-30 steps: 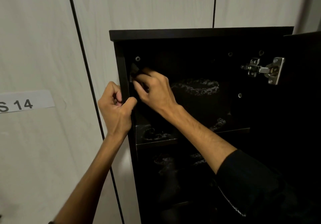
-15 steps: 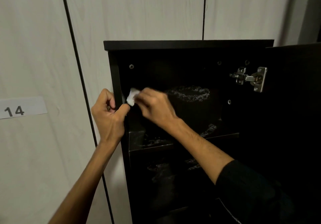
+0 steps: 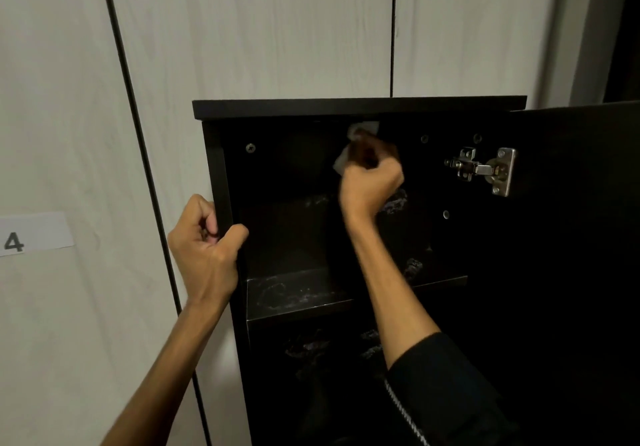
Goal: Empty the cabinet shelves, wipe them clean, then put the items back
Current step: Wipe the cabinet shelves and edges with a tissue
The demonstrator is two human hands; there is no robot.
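Observation:
A black cabinet [image 3: 360,108] stands open against a pale panelled wall. My left hand [image 3: 207,248] grips the cabinet's left side panel, thumb on the inner face. Inside the top compartment my right hand [image 3: 370,182] holds a white cloth [image 3: 343,161] against the back wall, just under the top board. The upper shelf [image 3: 294,298] below shows smeared wet streaks. Dim streaks also show in the dark lower compartment [image 3: 311,348]. No items stand on the shelves that I can see.
The cabinet door [image 3: 581,237] hangs open at the right on a metal hinge [image 3: 485,170]. A white label with the digit 4 [image 3: 31,237] is stuck on the wall at the left. Dark gaps run between the wall panels.
My right hand has carried the cloth from the left inner side up and to the right, to the top of the back wall. The left hand keeps its grip on the side panel.

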